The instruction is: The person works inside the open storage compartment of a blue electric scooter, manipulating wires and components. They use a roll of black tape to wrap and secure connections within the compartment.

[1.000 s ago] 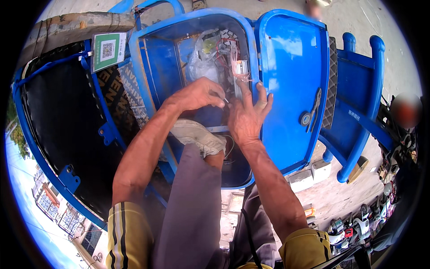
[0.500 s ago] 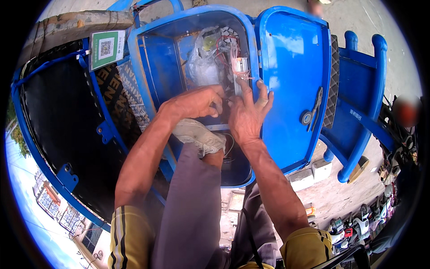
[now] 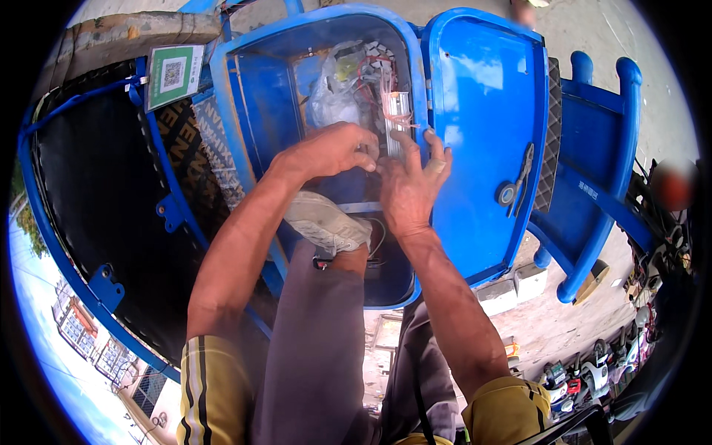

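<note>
Near the frame's center, the left hand is curled, thumb close to its fingers; whether it pinches anything, I cannot tell. Beside it, the right hand spreads its outer fingers, grip unclear, at the lower end of a silver metal box in the upper-center blue compartment.
</note>
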A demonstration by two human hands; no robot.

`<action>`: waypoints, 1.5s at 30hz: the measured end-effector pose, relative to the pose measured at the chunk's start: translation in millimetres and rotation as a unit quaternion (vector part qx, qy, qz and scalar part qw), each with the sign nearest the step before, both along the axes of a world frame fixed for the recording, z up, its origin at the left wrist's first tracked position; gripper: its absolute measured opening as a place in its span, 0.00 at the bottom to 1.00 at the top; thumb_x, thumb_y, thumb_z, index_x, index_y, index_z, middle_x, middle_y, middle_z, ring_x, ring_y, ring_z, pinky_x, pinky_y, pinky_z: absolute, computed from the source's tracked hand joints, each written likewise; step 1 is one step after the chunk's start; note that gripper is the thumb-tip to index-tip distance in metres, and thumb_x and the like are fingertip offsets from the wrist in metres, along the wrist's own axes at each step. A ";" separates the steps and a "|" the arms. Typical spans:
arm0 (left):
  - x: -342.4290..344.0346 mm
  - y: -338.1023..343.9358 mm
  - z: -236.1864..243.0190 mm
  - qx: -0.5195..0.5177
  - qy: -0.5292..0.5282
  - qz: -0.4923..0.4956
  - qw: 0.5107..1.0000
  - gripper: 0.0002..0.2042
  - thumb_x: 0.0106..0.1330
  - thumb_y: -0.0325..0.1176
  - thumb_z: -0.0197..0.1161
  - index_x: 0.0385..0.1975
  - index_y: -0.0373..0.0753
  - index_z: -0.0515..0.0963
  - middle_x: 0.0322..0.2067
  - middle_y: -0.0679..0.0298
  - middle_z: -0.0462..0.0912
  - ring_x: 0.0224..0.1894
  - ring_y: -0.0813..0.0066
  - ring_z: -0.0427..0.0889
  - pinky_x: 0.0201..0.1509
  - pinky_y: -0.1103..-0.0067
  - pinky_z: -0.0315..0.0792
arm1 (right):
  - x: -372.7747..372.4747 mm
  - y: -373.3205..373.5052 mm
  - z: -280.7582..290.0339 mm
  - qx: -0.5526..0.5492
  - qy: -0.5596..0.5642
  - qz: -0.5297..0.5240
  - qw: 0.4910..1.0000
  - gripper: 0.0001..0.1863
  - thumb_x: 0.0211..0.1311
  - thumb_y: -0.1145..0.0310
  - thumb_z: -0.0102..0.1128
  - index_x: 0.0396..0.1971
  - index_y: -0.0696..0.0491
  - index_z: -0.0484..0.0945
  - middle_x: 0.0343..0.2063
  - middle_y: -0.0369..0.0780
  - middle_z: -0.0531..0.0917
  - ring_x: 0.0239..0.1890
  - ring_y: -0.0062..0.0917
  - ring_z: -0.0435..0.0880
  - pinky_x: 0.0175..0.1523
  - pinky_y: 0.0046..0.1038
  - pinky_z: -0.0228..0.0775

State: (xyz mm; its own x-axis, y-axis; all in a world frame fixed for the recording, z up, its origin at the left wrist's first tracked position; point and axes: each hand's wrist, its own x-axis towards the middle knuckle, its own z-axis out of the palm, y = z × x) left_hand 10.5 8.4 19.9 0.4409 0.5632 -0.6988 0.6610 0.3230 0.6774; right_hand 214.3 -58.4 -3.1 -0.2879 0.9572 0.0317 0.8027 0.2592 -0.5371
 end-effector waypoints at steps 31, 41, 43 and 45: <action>19.9 -9.0 -1.1 0.260 0.191 -0.180 0.929 0.18 0.61 0.32 0.74 0.49 0.37 0.79 0.42 0.56 0.88 0.52 0.53 0.88 0.54 0.60 0.84 | -4.0 0.5 2.2 -0.002 -0.059 0.010 0.998 0.09 0.61 0.61 0.76 0.35 0.49 0.89 0.71 0.30 0.75 0.79 0.48 0.62 0.80 0.71 0.43; 3.9 -17.5 -12.1 0.146 0.074 -0.028 0.986 0.14 0.63 0.33 0.75 0.44 0.30 0.89 0.50 0.52 0.85 0.57 0.49 0.85 0.63 0.62 0.79 | -0.4 -0.8 4.6 -0.014 -0.024 0.008 1.000 0.07 0.57 0.63 0.78 0.32 0.48 0.90 0.73 0.30 0.74 0.79 0.49 0.61 0.81 0.70 0.45; 0.9 -13.8 -13.5 0.084 0.047 -0.003 0.995 0.14 0.65 0.34 0.75 0.44 0.29 0.89 0.50 0.53 0.85 0.57 0.51 0.85 0.63 0.63 0.78 | 0.1 0.2 6.5 -0.023 -0.024 0.010 0.999 0.07 0.58 0.63 0.77 0.32 0.48 0.90 0.73 0.29 0.74 0.80 0.48 0.60 0.82 0.70 0.42; -2.6 -11.8 -20.4 0.013 0.026 0.053 0.998 0.15 0.67 0.35 0.76 0.45 0.29 0.90 0.50 0.54 0.85 0.57 0.53 0.85 0.63 0.64 0.78 | 0.4 0.4 7.6 -0.026 -0.022 0.013 0.999 0.07 0.58 0.63 0.78 0.32 0.49 0.90 0.73 0.29 0.74 0.80 0.48 0.60 0.82 0.70 0.42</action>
State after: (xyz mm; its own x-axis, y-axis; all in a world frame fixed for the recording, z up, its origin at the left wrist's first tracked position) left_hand 8.0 -3.4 -0.6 0.3415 0.6233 -0.7034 0.6592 0.3747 0.6520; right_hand 214.7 -58.0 4.5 -0.3124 0.9495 -0.0309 0.8193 0.2528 -0.5147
